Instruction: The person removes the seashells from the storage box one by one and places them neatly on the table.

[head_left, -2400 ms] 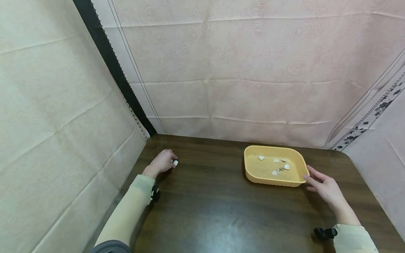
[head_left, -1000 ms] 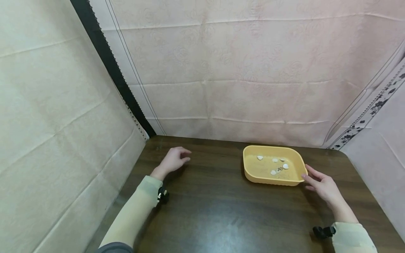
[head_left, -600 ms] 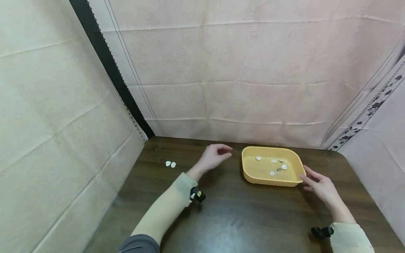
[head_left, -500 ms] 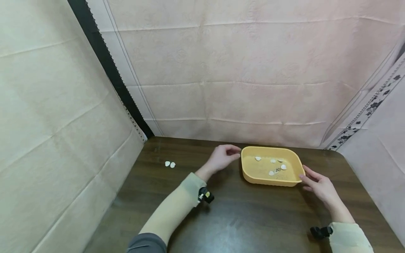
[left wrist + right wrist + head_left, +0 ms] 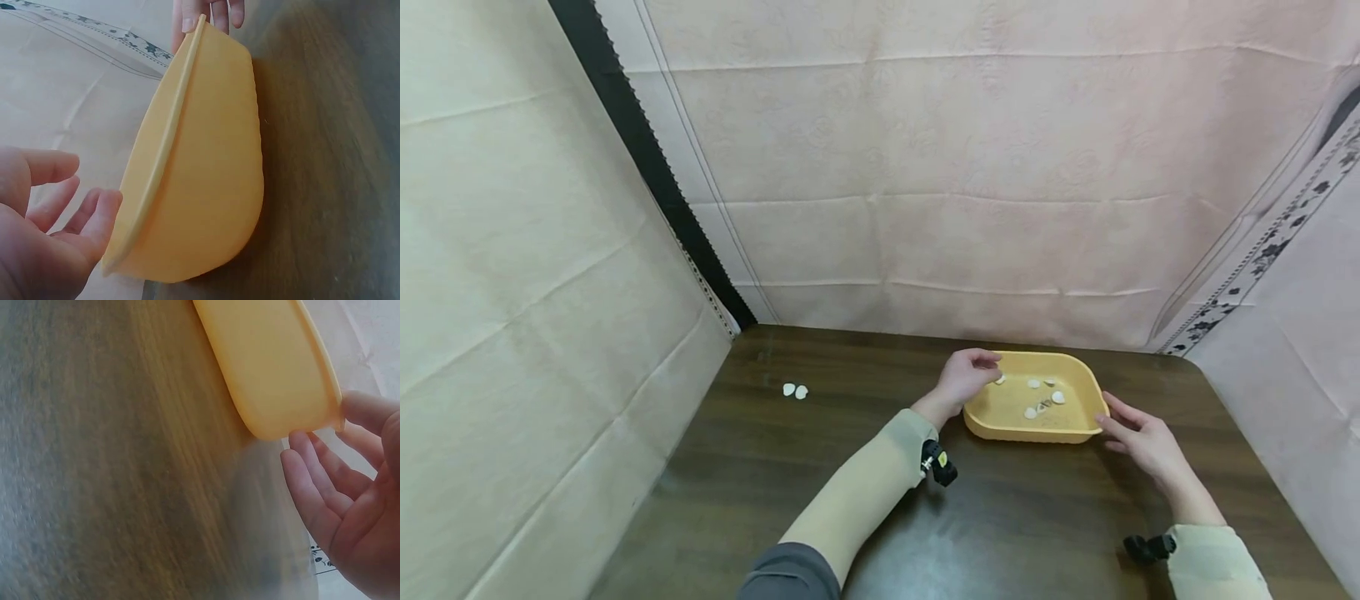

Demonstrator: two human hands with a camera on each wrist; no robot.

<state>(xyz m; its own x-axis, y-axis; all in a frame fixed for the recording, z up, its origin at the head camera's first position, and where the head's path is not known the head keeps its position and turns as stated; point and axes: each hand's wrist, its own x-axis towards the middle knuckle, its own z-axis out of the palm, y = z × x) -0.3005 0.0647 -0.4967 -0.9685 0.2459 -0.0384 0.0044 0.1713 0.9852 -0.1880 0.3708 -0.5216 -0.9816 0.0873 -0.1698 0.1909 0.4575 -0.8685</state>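
Observation:
The yellow plastic tray (image 5: 1007, 412) stands toward the back right of the table, with several small white pieces (image 5: 1057, 397) on its floor. My left hand (image 5: 962, 385) hovers at the tray's left end, its thumb and fingers apart and loosely bent, overlapping the rim. Nothing shows between those fingers in the left wrist view, where the hand (image 5: 56, 219) is beside the tray wall (image 5: 212, 150). At the opposite end, my right hand (image 5: 1146, 435) holds the rim, thumb on top and fingers against the outer wall (image 5: 275, 375). Two flat, whitish, heart-like pieces (image 5: 802, 392) lie side by side on the left of the table.
The dark wooden table (image 5: 737, 492) ends at a pale cloth wall (image 5: 925, 250) just behind the tray. More cloth hangs along the left and right sides. Each wrist wears a small black camera, the left one (image 5: 938, 465) close over the tabletop.
My left hand has let go of a white piece at the left, exposing two pieces there, and has moved right to the tray. My right hand keeps its hold on the rim.

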